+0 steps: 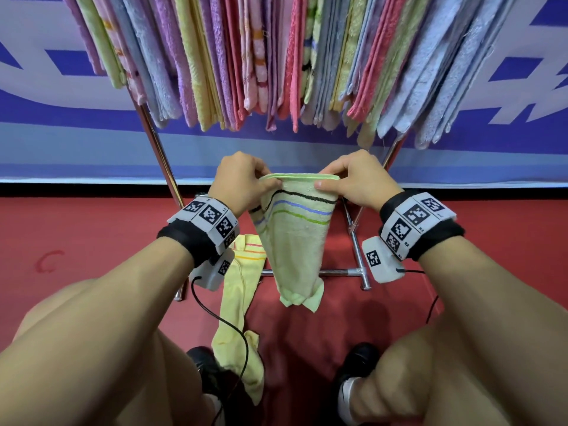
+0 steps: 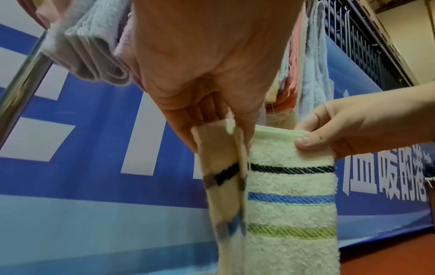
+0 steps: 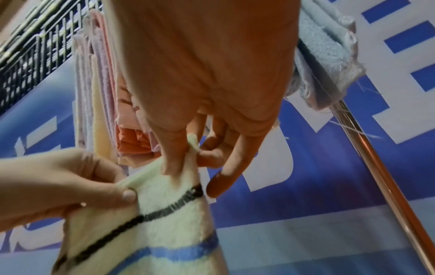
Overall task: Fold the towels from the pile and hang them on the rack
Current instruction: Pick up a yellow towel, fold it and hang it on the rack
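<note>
Towel (image 1: 295, 241) hem pinched between fingers (image 1: 325, 183)

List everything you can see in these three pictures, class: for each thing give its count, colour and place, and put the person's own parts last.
Striped towel: one, pale green with black, blue and green stripes, held up by its top edge below the rack.
Yellow towel: one, yellow with orange stripes, hanging beside the left wrist down to the floor.
Hung towels: many, pink, purple, yellow, green, blue, packed along the rack.
Rack: one, shiny metal, in front of the banner.
Banner: one, blue and white, behind the rack.
Floor: red.
Wrist bands: two, black with white markers.
Shoes: two, black.
Left hand: pinches the striped towel's top left corner.
Right hand: pinches its top right corner.
</note>
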